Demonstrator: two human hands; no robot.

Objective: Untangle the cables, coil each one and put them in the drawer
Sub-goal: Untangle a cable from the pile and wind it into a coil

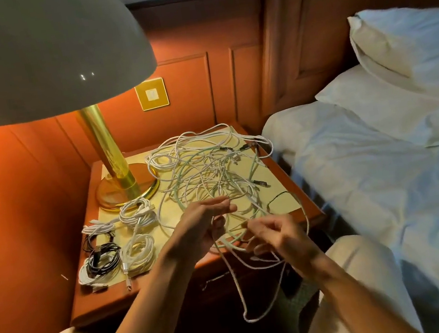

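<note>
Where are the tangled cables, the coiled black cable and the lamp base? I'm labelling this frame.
tangled cables [212, 164], head view, middle of pile.
coiled black cable [103, 258], head view, its loops.
lamp base [131, 191], head view, brass foot.

The nightstand [91, 305] sits right in front of me, with the bed [372, 186] to its right and two pillows [412, 74] stacked at the bed's far end. The lamp [115, 164] stands at the table's back left. The tangle of cables [212, 167] sprawls across the back and middle, coiled cables [116, 244] grouped front left. My left hand [201, 226] and right hand [277, 234] are over the front edge, one cable [239, 286] hanging down between my knees.
</note>
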